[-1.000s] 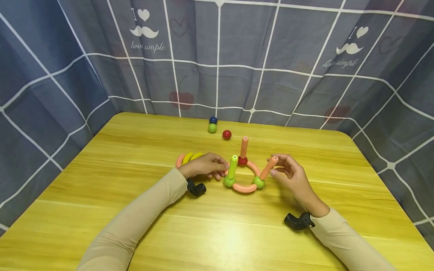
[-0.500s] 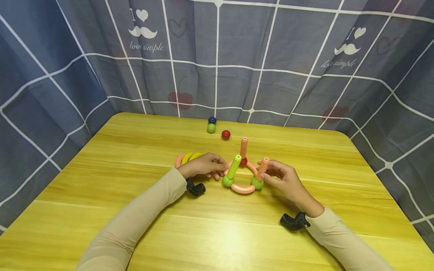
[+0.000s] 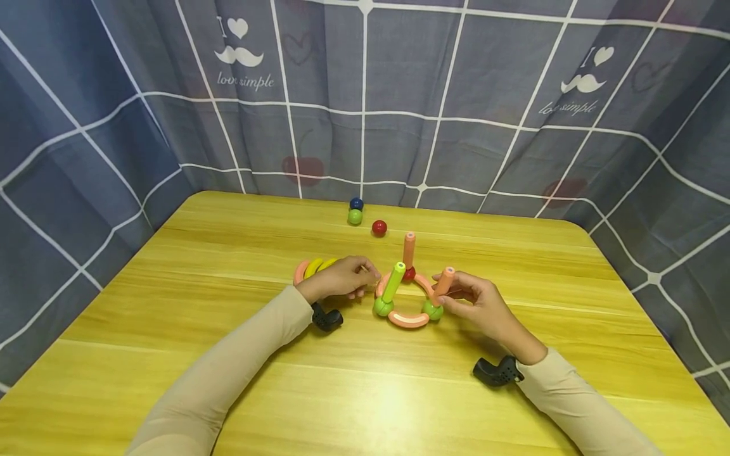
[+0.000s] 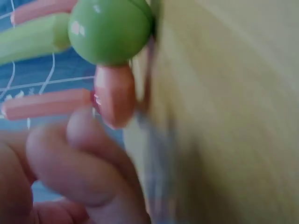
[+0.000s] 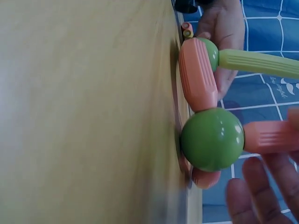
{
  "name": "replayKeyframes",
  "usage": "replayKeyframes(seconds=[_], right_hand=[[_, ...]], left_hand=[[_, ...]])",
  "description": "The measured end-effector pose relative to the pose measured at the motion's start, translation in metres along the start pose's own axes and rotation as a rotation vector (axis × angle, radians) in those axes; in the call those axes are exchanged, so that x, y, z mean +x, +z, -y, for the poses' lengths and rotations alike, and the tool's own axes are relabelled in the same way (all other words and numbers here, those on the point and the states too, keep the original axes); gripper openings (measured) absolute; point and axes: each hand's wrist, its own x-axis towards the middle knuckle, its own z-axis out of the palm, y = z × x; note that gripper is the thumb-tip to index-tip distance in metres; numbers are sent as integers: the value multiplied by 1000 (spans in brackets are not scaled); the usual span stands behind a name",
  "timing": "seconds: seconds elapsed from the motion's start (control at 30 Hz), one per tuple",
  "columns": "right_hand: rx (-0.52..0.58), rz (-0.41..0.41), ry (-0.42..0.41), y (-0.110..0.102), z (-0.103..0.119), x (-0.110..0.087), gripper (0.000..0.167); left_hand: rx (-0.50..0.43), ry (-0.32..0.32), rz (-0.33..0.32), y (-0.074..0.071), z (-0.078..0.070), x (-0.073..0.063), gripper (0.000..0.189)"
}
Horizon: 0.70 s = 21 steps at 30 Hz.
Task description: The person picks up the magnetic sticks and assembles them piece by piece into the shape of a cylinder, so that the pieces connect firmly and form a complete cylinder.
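Note:
On the table stands a ring of curved salmon rods [image 3: 408,321] joined by balls, each ball with a straight rod rising from it. My right hand [image 3: 481,309] pinches the salmon rod [image 3: 445,282] on the right green ball [image 5: 212,139]. At the left green ball [image 4: 111,30], a lime rod [image 3: 393,285] leans slightly right. Behind them a red ball [image 3: 409,274] bears another salmon rod [image 3: 409,249], upright. Beside the ring's left side, my left hand [image 3: 344,278] has loosely bent fingers and holds nothing; its fingertips are close to a curved salmon rod [image 4: 114,95].
Yellow and salmon curved rods [image 3: 310,268] lie left of the ring, partly behind the left hand. Farther back sit a loose red ball [image 3: 379,228], a green ball [image 3: 355,217] and a blue ball [image 3: 356,203]. A grey-blue checked curtain [image 3: 319,139] hangs behind the wooden table [image 3: 342,392].
My right hand has taken hold of the right salmon rod and brought it from a rightward lean to nearly upright. The left hand has drawn slightly left, off the ring.

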Motion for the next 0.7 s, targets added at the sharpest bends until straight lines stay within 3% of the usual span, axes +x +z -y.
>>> replayKeyframes(seconds=[0.1,0.2,0.37,0.47,0.7], right_hand=[[-22,52,38,-2,-1,-1,24],[-51,82,76,-4,-1,-1,25],[-101,83,99,-3,2,-1,24],[-121,82,102,-3,3,-1,23],[-134,84,108,-4,3,-1,23]], left_hand=[[52,87,-48,1,-8,-8,36],[93,214,-31,2,-15,-15,40],[252,377,-2,7,-16,-21,48],[283,422,-5,9,-14,-22,39],[159,422,29,9,-8,-27,27]])
